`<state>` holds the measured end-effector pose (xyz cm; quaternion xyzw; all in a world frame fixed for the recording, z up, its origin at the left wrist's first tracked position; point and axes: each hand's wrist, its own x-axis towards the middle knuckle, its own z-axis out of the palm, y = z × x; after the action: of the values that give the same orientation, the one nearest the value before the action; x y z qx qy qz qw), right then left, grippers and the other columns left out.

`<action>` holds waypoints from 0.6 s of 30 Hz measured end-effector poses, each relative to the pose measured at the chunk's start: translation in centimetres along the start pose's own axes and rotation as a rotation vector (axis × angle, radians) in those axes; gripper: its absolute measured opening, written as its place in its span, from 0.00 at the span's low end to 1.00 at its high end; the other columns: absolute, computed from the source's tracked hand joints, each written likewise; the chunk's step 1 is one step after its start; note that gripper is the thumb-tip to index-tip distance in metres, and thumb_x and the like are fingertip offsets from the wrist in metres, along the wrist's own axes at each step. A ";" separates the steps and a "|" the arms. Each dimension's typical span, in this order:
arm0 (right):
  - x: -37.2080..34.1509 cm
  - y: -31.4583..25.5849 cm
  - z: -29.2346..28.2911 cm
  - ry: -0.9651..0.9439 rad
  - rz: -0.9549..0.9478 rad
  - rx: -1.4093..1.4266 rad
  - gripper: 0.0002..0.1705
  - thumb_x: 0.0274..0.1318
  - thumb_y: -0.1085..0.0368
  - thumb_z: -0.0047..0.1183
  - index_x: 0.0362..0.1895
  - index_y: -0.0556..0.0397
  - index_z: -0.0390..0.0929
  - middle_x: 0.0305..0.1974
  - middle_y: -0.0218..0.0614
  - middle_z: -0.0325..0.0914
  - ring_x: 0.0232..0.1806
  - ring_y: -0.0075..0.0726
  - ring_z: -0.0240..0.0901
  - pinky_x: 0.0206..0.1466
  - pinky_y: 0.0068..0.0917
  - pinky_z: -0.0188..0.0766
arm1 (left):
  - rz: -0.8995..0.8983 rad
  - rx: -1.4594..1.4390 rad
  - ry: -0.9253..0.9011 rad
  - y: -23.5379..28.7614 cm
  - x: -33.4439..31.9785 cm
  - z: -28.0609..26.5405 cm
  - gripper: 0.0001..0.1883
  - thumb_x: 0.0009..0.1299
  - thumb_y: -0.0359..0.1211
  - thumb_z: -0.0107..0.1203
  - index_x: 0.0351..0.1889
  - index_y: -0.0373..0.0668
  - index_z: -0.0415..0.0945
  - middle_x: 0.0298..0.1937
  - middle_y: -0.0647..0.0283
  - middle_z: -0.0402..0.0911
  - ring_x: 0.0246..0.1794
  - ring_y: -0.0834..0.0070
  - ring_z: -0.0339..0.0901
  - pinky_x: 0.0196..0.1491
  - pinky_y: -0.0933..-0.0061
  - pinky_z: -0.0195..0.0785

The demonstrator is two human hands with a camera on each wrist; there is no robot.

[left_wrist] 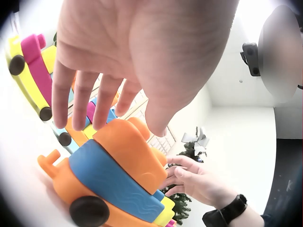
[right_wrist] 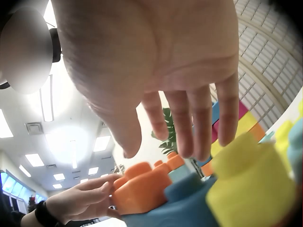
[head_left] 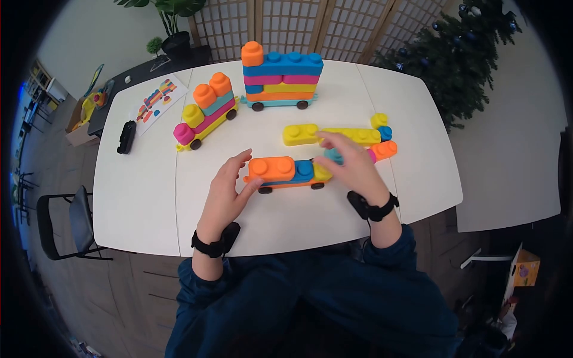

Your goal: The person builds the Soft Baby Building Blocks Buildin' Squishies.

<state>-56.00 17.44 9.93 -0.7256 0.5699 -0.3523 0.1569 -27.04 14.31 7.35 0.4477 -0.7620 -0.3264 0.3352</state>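
A wheeled toy car base (head_left: pixel 292 185), orange with black wheels, stands before me on the table. It carries a blue layer (left_wrist: pixel 113 175), with a long orange block (head_left: pixel 271 170), a small blue block (head_left: pixel 304 171) and a yellow block (right_wrist: pixel 251 184) on top. At the car's left end my left hand (head_left: pixel 224 188) is spread, thumb beside the orange block, fingers loosely extended. My right hand (head_left: pixel 358 170) hovers by the yellow block at the other end, its fingers extended and slightly bent, gripping nothing. It partly covers loose blocks behind it.
Loose yellow blocks (head_left: pixel 300 135), an orange block (head_left: pixel 388 148) and a small blue block (head_left: pixel 385 132) lie right of centre. A tall block car (head_left: pixel 282 86) and a yellow-based car (head_left: pixel 209 113) stand farther back. A picture sheet (head_left: pixel 161 98) and a black object (head_left: pixel 126 137) lie left.
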 end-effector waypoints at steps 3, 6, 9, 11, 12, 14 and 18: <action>-1.0 3.8 -3.9 0.176 0.225 -0.167 0.22 0.61 0.60 0.64 0.57 0.51 0.80 0.50 0.41 0.82 0.51 0.45 0.81 0.52 0.37 0.79 | 0.104 0.051 -0.024 0.1 0.3 0.1 0.25 0.70 0.34 0.66 0.65 0.42 0.75 0.58 0.55 0.83 0.60 0.59 0.79 0.57 0.59 0.75; -3.2 9.1 -7.0 0.195 0.257 -0.462 0.20 0.61 0.61 0.62 0.56 0.52 0.80 0.52 0.42 0.82 0.53 0.49 0.79 0.54 0.41 0.78 | 0.176 0.092 -0.031 -0.2 0.8 0.3 0.24 0.69 0.35 0.67 0.62 0.42 0.77 0.57 0.55 0.83 0.58 0.60 0.80 0.55 0.61 0.76; -4.6 12.0 -8.1 0.162 0.408 -0.580 0.18 0.61 0.62 0.62 0.54 0.54 0.81 0.52 0.43 0.82 0.55 0.52 0.78 0.56 0.43 0.77 | 0.136 0.071 -0.042 -0.2 1.0 0.4 0.22 0.69 0.34 0.68 0.60 0.42 0.78 0.56 0.56 0.83 0.56 0.59 0.81 0.55 0.62 0.77; -5.3 13.4 -8.1 0.115 0.457 -0.586 0.18 0.60 0.62 0.62 0.53 0.54 0.81 0.52 0.44 0.81 0.53 0.53 0.79 0.55 0.43 0.78 | 0.105 0.013 -0.056 -0.2 1.0 0.4 0.22 0.69 0.34 0.68 0.59 0.42 0.78 0.56 0.56 0.83 0.54 0.59 0.82 0.54 0.62 0.77; -5.4 14.0 -8.0 0.112 0.457 -0.586 0.18 0.60 0.62 0.62 0.53 0.54 0.81 0.52 0.44 0.81 0.53 0.53 0.79 0.55 0.43 0.78 | 0.103 0.012 -0.056 -0.1 1.0 0.4 0.22 0.69 0.34 0.68 0.59 0.42 0.78 0.56 0.56 0.83 0.54 0.59 0.82 0.54 0.62 0.77; -5.5 15.1 -7.9 0.157 0.509 -0.540 0.17 0.60 0.64 0.62 0.53 0.55 0.82 0.51 0.45 0.81 0.50 0.54 0.80 0.54 0.43 0.78 | 0.067 -0.021 -0.080 0.0 1.0 0.4 0.22 0.69 0.34 0.68 0.60 0.42 0.77 0.56 0.56 0.83 0.54 0.60 0.83 0.55 0.63 0.78; -5.6 15.9 -8.3 0.143 0.518 -0.499 0.17 0.59 0.66 0.62 0.52 0.55 0.82 0.50 0.44 0.81 0.47 0.53 0.81 0.51 0.43 0.79 | 0.044 -0.029 -0.079 0.0 0.9 0.5 0.22 0.70 0.34 0.68 0.60 0.41 0.77 0.57 0.57 0.83 0.54 0.60 0.83 0.55 0.63 0.78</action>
<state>-73.69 19.36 3.93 -0.5467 0.8127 -0.2007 0.0191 -27.79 13.60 7.29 0.4128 -0.7796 -0.3474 0.3180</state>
